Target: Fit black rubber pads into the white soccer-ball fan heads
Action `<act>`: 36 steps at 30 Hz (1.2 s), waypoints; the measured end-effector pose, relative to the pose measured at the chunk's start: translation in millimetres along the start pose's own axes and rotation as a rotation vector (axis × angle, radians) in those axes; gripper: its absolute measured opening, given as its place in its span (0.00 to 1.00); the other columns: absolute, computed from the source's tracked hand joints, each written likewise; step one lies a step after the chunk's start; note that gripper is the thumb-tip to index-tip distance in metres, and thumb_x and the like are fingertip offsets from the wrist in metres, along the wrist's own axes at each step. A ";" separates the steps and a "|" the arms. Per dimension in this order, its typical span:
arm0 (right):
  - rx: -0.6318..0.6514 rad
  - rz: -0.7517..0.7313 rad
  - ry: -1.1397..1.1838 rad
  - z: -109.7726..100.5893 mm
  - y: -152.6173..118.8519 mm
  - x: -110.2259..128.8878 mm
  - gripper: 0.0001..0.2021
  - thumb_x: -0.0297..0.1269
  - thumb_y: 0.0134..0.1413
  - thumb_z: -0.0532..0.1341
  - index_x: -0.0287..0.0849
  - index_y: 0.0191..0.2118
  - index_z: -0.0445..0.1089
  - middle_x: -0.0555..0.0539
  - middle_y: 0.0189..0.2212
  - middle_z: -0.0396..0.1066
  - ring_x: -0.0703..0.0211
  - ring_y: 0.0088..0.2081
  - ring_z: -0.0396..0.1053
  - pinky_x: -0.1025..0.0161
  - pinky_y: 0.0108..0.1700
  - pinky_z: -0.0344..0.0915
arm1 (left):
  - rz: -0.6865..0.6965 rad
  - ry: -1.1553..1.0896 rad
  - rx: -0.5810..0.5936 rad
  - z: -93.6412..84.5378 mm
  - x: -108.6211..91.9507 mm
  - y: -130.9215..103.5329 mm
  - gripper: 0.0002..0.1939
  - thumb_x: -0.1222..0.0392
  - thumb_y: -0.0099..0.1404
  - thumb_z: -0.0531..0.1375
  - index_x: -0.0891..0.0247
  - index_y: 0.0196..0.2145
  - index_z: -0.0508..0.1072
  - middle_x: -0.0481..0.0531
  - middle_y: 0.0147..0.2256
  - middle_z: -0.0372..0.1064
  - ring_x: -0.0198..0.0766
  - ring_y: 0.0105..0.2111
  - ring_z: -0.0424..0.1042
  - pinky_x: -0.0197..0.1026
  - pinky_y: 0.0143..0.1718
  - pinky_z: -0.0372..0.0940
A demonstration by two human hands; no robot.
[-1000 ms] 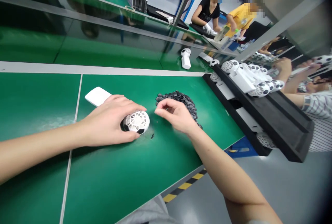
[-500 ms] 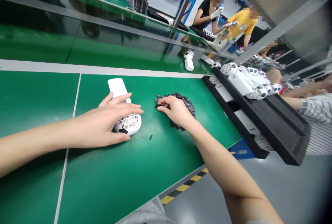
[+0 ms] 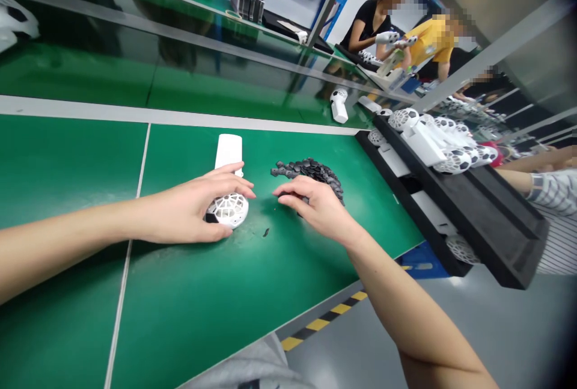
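Note:
On the green table lies a white part (image 3: 229, 151) with a round, football-patterned lattice head (image 3: 232, 210). My left hand (image 3: 202, 205) rests over it, its fingers and thumb around the head. To the right, my right hand (image 3: 315, 205) is just in front of a heap of small black pieces (image 3: 315, 169). Its thumb and forefinger are pinched on a small dark piece (image 3: 283, 195), partly hidden by the fingers. One loose black sliver (image 3: 265, 232) lies between the hands, nearer the front.
Black trays (image 3: 491, 208) with several white football-patterned parts (image 3: 424, 142) stand at the right. Another white part (image 3: 339, 106) lies beyond the table's pale rail (image 3: 180, 119). Several people are in the background, and a person's arm (image 3: 516, 180) reaches in from the right.
My right hand has drawn back from the black heap toward the front, now with a dark piece in its fingers. The white part stands more upright in view under my left hand.

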State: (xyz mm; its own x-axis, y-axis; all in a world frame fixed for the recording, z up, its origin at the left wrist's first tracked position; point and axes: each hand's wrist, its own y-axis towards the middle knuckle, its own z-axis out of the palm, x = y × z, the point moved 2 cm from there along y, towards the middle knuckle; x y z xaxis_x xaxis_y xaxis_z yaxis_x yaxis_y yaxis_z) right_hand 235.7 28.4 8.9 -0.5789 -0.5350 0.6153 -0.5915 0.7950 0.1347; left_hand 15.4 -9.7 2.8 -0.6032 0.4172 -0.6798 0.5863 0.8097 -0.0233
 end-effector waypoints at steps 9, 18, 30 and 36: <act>0.014 -0.066 0.196 16.6 -7.9 35.8 0.02 0.32 0.51 0.61 0.42 0.32 0.72 0.50 0.31 0.72 0.64 0.35 0.69 0.65 0.40 0.65 | 0.008 0.038 0.014 1.0 -2.8 -2.3 0.24 0.61 0.55 0.55 0.56 0.51 0.60 0.48 0.58 0.53 0.49 0.63 0.35 0.53 0.59 0.48; 0.070 0.006 0.371 31.3 -0.4 41.1 0.02 0.31 0.51 0.61 0.41 0.31 0.71 0.52 0.29 0.70 0.68 0.30 0.66 0.68 0.36 0.64 | 0.007 -0.009 -0.056 5.7 -3.3 1.4 0.20 0.53 0.57 0.58 0.57 0.48 0.63 0.50 0.55 0.59 0.49 0.62 0.38 0.54 0.58 0.48; 0.094 0.050 0.492 35.6 9.9 33.6 0.04 0.29 0.45 0.65 0.39 0.26 0.68 0.53 0.26 0.66 0.68 0.27 0.63 0.68 0.32 0.62 | -0.025 -0.066 -0.113 10.9 -4.2 2.2 0.17 0.59 0.53 0.56 0.57 0.43 0.66 0.50 0.51 0.62 0.48 0.62 0.39 0.55 0.59 0.49; 0.107 0.107 0.489 36.9 12.5 37.7 0.07 0.31 0.44 0.66 0.40 0.25 0.66 0.54 0.24 0.65 0.69 0.26 0.62 0.68 0.31 0.61 | -0.031 -0.075 -0.136 12.2 -4.8 2.4 0.16 0.60 0.53 0.54 0.59 0.41 0.66 0.50 0.54 0.59 0.47 0.62 0.40 0.53 0.58 0.50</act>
State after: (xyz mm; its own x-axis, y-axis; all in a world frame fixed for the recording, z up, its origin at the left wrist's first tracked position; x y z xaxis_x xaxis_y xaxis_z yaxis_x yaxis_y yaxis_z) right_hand 185.8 7.6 5.1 -0.3243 -0.2350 0.9163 -0.6121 0.7907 -0.0139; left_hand 26.3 -14.8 -3.0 -0.5750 0.3629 -0.7333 0.4860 0.8725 0.0507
